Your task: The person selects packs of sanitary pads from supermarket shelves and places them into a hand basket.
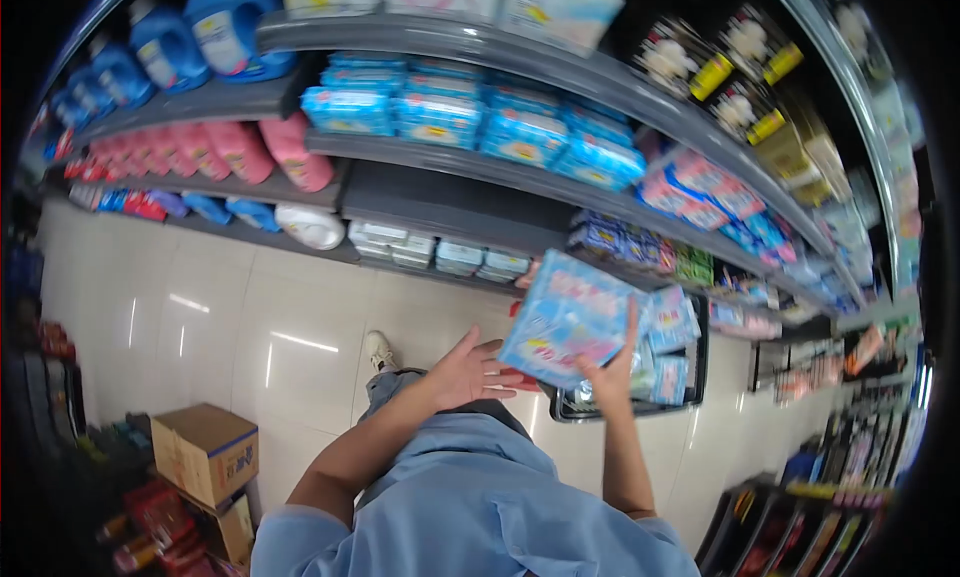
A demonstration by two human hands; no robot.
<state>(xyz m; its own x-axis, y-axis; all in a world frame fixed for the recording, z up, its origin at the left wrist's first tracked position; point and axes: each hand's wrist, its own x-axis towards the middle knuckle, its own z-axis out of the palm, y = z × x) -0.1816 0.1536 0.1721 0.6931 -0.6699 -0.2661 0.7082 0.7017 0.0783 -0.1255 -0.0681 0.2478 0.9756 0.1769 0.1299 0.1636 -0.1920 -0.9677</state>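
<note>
My right hand (612,379) grips a light blue packet (562,315) with pink lettering by its right edge, thumb on the front. The packet is tilted, and its wording is too blurred to read. My left hand (468,373) is open beside the packet's lower left edge, palm up with fingers spread; whether a fingertip touches it I cannot tell. Partly behind the packet and my right hand, a black shopping basket (700,362) holds several smaller blue and white packs (668,322).
Ahead runs a grey shelf unit (450,157) with blue packs (440,114), pink bottles (297,152) and blue jugs (235,27). A cardboard box (205,452) stands behind at left, and a dark display rack (790,527) at lower right. Pale tiled floor (200,317) lies between.
</note>
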